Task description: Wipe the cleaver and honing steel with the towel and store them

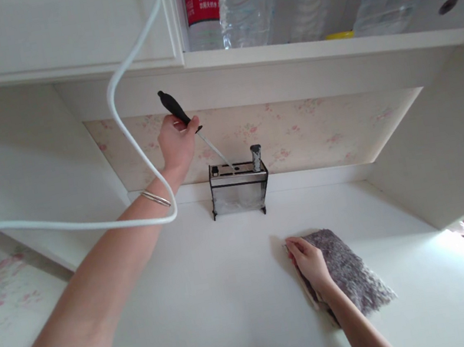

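My left hand is closed around the lower part of the black handle of a sharpening steel. Its thin metal rod slants down to the right, with the tip at the slotted top of a knife block. Whether the tip has entered a slot I cannot tell. The block has clear sides, dark edges and small feet. A patterned metal handle stands upright in its right end. Lower right, my right hand pinches the left edge of a grey shaggy cloth lying on the white counter.
A white cable loops down in front of my left forearm. Overhead, a cabinet shelf holds several plastic bottles. Flowered wall covering lies behind the block, and white side panels flank the counter.
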